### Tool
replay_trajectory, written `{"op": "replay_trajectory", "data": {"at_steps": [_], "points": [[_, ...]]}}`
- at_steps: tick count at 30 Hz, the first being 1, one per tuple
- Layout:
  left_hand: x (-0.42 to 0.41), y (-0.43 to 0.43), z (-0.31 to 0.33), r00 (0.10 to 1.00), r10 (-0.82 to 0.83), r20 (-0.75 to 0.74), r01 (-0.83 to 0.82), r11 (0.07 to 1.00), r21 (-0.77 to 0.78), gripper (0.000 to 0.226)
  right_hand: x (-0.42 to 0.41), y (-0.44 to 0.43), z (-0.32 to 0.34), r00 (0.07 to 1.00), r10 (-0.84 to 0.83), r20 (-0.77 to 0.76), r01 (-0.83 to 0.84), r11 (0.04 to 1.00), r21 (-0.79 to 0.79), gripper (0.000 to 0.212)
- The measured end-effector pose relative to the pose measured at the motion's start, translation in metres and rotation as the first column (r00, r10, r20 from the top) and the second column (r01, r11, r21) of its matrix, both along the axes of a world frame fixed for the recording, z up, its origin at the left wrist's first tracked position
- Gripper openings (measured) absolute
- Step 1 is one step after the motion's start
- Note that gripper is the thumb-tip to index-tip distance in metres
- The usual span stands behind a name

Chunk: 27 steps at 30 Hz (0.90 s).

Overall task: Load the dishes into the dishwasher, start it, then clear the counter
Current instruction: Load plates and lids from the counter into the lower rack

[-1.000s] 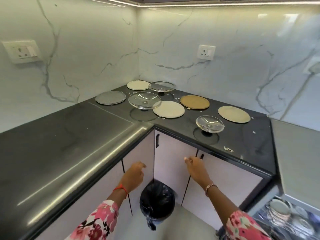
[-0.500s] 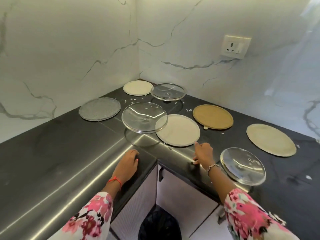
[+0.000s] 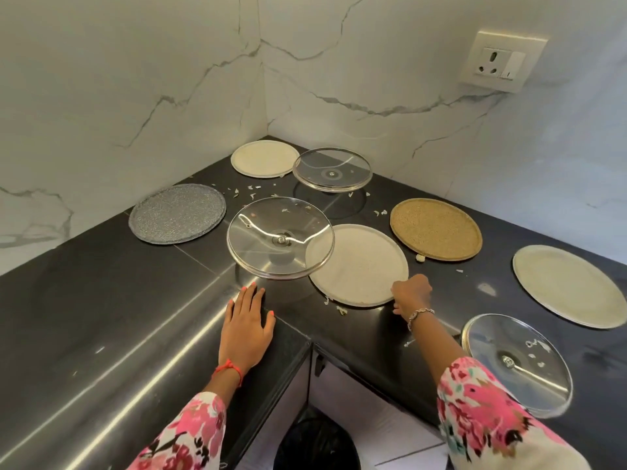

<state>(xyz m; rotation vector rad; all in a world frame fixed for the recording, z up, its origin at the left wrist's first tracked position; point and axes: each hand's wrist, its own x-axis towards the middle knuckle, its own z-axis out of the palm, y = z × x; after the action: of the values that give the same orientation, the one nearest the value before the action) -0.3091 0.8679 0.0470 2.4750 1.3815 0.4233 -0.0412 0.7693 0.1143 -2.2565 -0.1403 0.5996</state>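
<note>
On the black corner counter (image 3: 101, 317) lie several flat plates and three upturned glass lids. My right hand (image 3: 411, 293) has its fingers curled at the near right rim of the cream plate (image 3: 363, 266) in the middle and grips it. My left hand (image 3: 247, 322) rests flat on the counter's inner corner, fingers straight, just below the nearest glass lid (image 3: 280, 237). Other pieces: a grey plate (image 3: 177, 213), a cream plate (image 3: 263, 158) in the corner, a second glass lid (image 3: 332, 169), a brown plate (image 3: 436, 228), a pale plate (image 3: 570, 284) and a third glass lid (image 3: 517, 356).
Small food scraps (image 3: 244, 191) are scattered between the plates. A bin with a black bag (image 3: 315, 442) stands on the floor under the corner, in front of white cabinet doors (image 3: 369, 395). A wall socket (image 3: 501, 62) sits on the marble backsplash.
My view moved closer and down over the counter. Both hands rose from the cabinet fronts to the counter; the right hand reached the middle cream plate's rim, and the left flattened on the corner.
</note>
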Motion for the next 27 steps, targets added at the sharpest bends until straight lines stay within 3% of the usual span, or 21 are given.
{"op": "replay_trajectory", "data": {"at_steps": [3,6,12,17,23,27], "points": [[0.000,0.000,0.000,1.000,0.006,0.010,-0.006,1.000,-0.002,0.060,0.005,0.000,0.005,0.995,-0.051,-0.086,0.058,0.995,0.086,0.009],[-0.001,-0.001,0.000,1.000,0.002,0.022,-0.002,1.000,-0.007,0.058,0.007,0.000,0.011,0.970,-0.143,-0.196,0.182,0.962,0.202,0.025],[-0.002,-0.004,0.002,0.999,-0.002,0.045,0.003,1.000,-0.026,0.052,0.018,-0.012,0.021,0.939,-0.305,-0.159,0.342,0.880,0.329,0.039],[-0.008,-0.010,0.003,0.996,-0.010,0.088,0.014,0.999,-0.039,0.050,0.020,-0.025,0.035,0.917,-0.320,-0.237,0.394,0.815,0.424,0.060],[-0.034,-0.062,-0.002,0.995,-0.020,0.101,0.019,1.000,0.004,0.047,-0.008,-0.064,0.045,0.884,-0.312,-0.348,0.457,0.732,0.505,0.055],[-0.059,-0.109,-0.002,0.993,-0.043,0.110,0.042,0.999,0.007,0.044,-0.044,-0.110,0.046,0.887,-0.292,-0.358,0.451,0.716,0.534,0.062]]}}
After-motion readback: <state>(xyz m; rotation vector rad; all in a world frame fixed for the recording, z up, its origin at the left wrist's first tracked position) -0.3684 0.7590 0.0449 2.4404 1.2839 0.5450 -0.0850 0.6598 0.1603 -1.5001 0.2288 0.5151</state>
